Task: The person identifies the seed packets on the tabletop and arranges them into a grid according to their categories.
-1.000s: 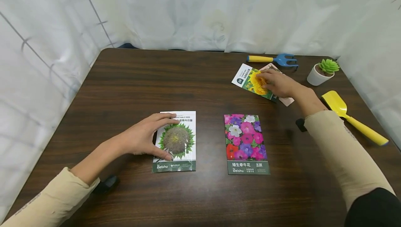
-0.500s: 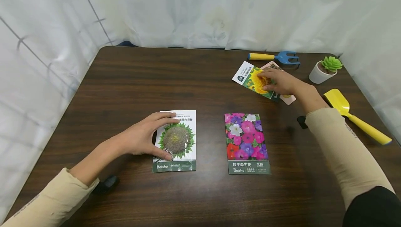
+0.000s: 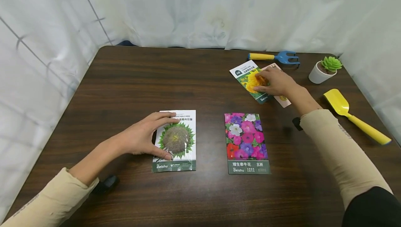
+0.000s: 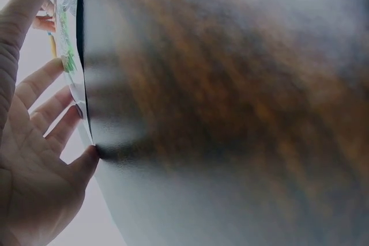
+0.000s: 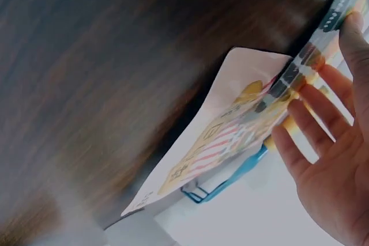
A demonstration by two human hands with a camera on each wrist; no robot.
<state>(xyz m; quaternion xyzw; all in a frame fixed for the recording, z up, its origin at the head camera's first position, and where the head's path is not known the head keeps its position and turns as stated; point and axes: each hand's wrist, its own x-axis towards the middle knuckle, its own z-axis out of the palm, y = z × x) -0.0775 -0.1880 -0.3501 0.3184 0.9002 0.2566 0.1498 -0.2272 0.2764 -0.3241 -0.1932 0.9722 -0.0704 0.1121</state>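
Observation:
My left hand [image 3: 144,134] lies spread on the sunflower seed packet [image 3: 181,164], its fingertips and thumb touching the front; the left wrist view has this packet edge-on. At the back right, my right hand [image 3: 277,80] touches the yellow-flower seed packet [image 3: 255,80] with its fingertips and thumb. A pink packet [image 3: 283,101] lies partly beneath that one, and the right wrist view gives more of its pale pink surface [image 5: 253,64]. Between the arms, the petunia seed packet [image 3: 246,140] lies flat, touched by neither hand.
A blue hand fork with yellow handle [image 3: 261,56] lies along the back edge. Right of it stand a potted succulent [image 3: 322,72] and, nearer, a yellow hand shovel [image 3: 339,103]. White curtains [image 3: 175,14] hang behind the dark wooden table [image 3: 141,77].
My right hand has moved a little left. The yellow-flower packet under it has turned and shifted left, and the pink packet has shifted slightly. My left hand stays in place.

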